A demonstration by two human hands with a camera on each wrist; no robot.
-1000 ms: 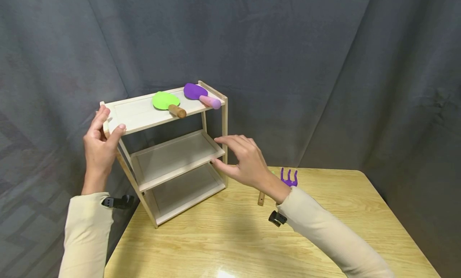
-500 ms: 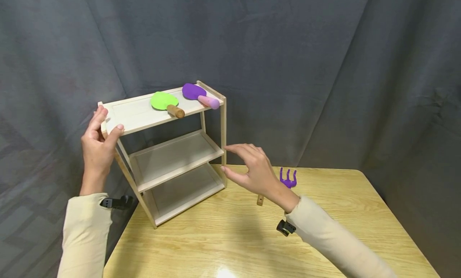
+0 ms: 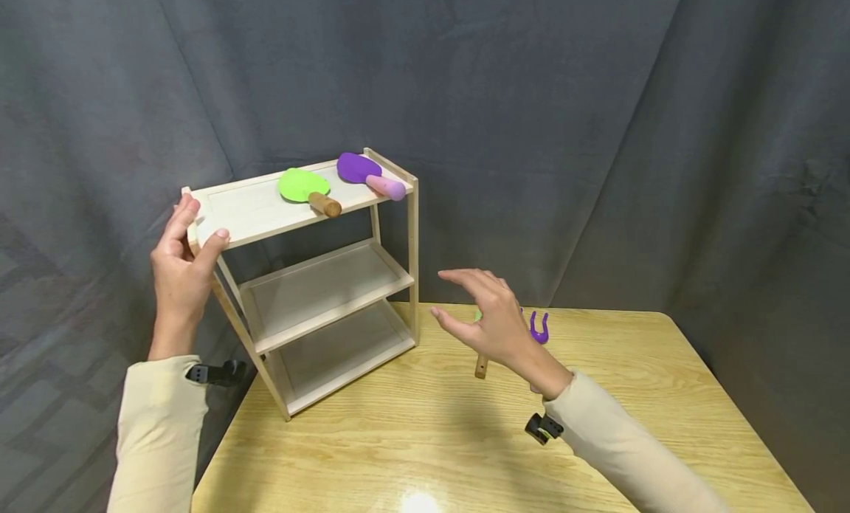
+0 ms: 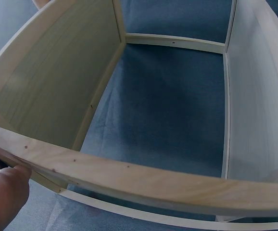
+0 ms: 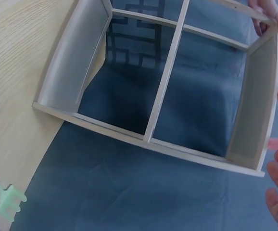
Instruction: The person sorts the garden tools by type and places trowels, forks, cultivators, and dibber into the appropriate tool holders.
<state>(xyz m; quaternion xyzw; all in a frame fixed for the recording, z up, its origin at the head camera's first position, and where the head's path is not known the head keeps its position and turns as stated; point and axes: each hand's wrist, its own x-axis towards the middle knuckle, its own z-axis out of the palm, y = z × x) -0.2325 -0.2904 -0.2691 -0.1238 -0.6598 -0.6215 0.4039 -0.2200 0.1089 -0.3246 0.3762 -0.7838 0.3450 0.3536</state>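
Observation:
A three-tier pale wooden shelf (image 3: 332, 314) stands at the table's left side. My left hand (image 3: 182, 269) grips the left end of its top tier, thumb at the front edge and fingers on the outer side. On that tier lie a toy shovel with a green blade (image 3: 303, 185) and wooden handle, and a toy shovel with a purple blade (image 3: 358, 167) and pink handle. To the right of the shelf, my right hand (image 3: 491, 321) hovers apart from it, thumb and fingers spread with nothing between them.
Behind my right hand, a purple toy rake (image 3: 540, 330) and a wooden handle (image 3: 481, 366) lie on the table (image 3: 598, 395), partly hidden. The right wrist view shows a green toy rake (image 5: 9, 201) there. A dark grey curtain (image 3: 518, 129) hangs behind.
My right hand has moved right, away from the shelf's right post. My left hand stays at the top tier's left end. Shelf and shovels look unmoved.

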